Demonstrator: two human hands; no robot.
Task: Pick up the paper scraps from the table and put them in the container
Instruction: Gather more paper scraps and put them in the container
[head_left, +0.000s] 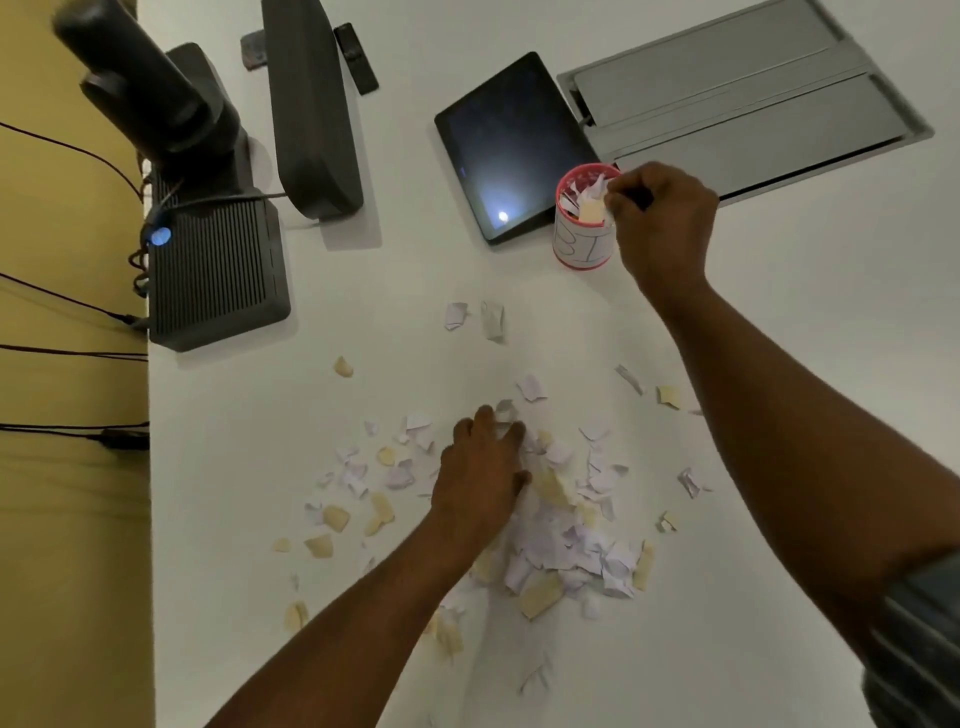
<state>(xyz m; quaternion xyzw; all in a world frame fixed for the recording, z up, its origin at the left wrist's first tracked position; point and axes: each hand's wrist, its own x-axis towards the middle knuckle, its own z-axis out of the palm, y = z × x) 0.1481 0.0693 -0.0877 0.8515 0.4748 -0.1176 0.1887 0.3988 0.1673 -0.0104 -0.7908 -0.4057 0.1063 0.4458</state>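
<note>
Several white and yellowish paper scraps (566, 530) lie heaped and scattered on the white table (727, 338). A red-rimmed cup, the container (582, 244), stands upright beyond them, with scraps showing over its rim. My right hand (665, 223) hovers at the container's right rim, fingers pinched on a yellowish scrap (592, 210) at the opening. My left hand (483, 478) rests palm down on the scrap pile with its fingers spread over the paper; whether it grips any scrap is hidden.
A dark tablet (511, 145) lies just left of the container and a grey floor-box lid (743, 98) behind it. Black devices (218, 260) with cables line the table's left edge. Two stray scraps (472, 317) lie between pile and container.
</note>
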